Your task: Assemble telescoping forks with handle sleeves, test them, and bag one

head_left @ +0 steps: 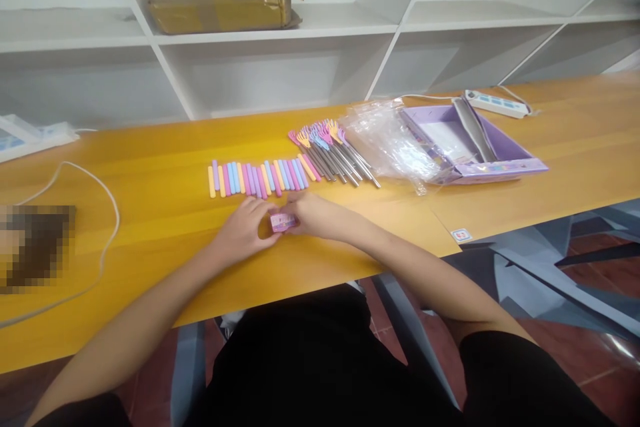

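Near the table's front edge, my left hand (245,230) grips a small pink and purple printed piece (283,221) from its left side, thumb below and fingers above. My right hand (313,215) pinches the same piece at its right end; some of those fingers are hidden. Whether the piece is a small box or a stack of cards, I cannot tell. Just beyond both hands lies a row of coloured sticks (257,180) in yellow, pink, blue and purple. Right of them sits a fanned pile of back scratchers (333,150) with metal rods and coloured claw heads.
Crumpled clear plastic bags (387,140) lie against an open purple box (505,170) on the right. Power strips (495,103) rest at the back right and far left. A white cable (113,213) loops across the left side. A taped cardboard box (220,3) stands on the white shelf.
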Demonstrator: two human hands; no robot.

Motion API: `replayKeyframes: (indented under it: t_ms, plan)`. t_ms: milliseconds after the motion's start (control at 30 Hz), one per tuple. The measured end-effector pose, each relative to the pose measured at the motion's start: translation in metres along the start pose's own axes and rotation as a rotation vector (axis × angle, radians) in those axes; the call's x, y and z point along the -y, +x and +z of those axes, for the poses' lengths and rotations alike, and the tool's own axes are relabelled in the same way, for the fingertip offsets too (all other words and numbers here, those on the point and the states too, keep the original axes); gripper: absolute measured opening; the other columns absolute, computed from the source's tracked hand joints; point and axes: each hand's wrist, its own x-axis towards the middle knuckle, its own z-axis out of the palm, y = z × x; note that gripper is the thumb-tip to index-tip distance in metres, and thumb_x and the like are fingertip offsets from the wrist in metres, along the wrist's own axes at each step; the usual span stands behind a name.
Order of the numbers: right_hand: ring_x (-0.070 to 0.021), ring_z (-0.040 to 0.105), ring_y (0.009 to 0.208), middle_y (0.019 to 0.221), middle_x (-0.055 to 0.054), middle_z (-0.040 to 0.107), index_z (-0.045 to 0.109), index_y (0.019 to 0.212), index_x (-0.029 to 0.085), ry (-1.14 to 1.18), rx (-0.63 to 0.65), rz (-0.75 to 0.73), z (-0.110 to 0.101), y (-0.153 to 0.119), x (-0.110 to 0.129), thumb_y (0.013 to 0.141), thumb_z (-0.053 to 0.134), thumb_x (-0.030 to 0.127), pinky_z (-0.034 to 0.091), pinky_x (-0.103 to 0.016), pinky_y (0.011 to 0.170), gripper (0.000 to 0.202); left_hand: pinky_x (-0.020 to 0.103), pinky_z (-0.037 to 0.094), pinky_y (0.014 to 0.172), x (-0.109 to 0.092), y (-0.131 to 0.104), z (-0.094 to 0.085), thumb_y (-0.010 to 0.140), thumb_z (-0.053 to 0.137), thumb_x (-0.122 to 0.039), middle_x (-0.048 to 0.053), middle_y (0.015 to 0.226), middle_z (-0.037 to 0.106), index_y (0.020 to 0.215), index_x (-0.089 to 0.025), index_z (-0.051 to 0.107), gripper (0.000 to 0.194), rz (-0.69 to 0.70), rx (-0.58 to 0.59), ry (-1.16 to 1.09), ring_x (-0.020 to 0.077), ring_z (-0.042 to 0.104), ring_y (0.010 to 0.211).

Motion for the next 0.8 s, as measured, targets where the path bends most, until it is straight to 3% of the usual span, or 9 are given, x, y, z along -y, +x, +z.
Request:
replayKeyframes:
  t_ms: [167,333,533,667,800]
  plan:
    - [-0.0112,0.050,0.071,0.089,-0.003,0.057,0.080,0.092,0.011,0.069,0.057,0.051,0.005,0.005,0.003,0.092,0.085,0.014,0.042,-0.027,0.071,0.005,0.046,0.047,0.100,0.005,0.004,0.007,0.086,0.080,-0.036,0.009,0.112,0.075,0.115,-0.025,0.074,0.031,-0.064,0.031,-0.071,0.0337,0.063,0.109]
    - [-0.0117,0.055,0.078,0.105,-0.007,0.061,0.084,0.105,0.012,0.120,0.028,0.121,0.009,0.000,0.002,0.089,0.089,0.017,0.048,-0.029,0.079,0.018,0.042,0.046,0.093,0.001,0.005,0.012,0.083,0.081,-0.029,0.007,0.099,0.072,0.111,-0.025,0.076,0.029,-0.125,0.007,-0.170,0.0305,0.064,0.097]
    - [-0.0141,0.063,0.088,0.110,-0.007,0.063,0.079,0.121,0.015,0.272,-0.028,0.042,0.014,-0.012,-0.012,0.089,0.087,0.015,0.056,-0.030,0.085,0.033,0.039,0.047,0.087,-0.005,0.002,0.013,0.087,0.080,-0.030,0.006,0.097,0.071,0.110,-0.025,0.075,0.024,-0.212,0.008,-0.182,0.0273,0.065,0.090]
    - [-0.0109,0.064,0.076,0.110,-0.006,0.063,0.076,0.119,0.015,0.435,-0.093,0.045,0.020,-0.020,-0.023,0.092,0.086,0.019,0.061,-0.029,0.077,0.030,0.042,0.051,0.094,0.000,-0.004,0.011,0.083,0.086,-0.032,0.007,0.106,0.074,0.118,-0.025,0.074,0.038,-0.233,-0.003,-0.192,0.0295,0.068,0.097]
    - [-0.0113,0.065,0.077,0.113,-0.007,0.063,0.075,0.121,0.015,0.429,-0.108,0.028,0.024,-0.024,-0.026,0.093,0.085,0.020,0.062,-0.031,0.078,0.031,0.046,0.053,0.101,0.006,-0.007,0.010,0.080,0.089,-0.033,0.009,0.112,0.075,0.126,-0.025,0.072,0.049,-0.223,0.018,-0.211,0.0310,0.069,0.101]
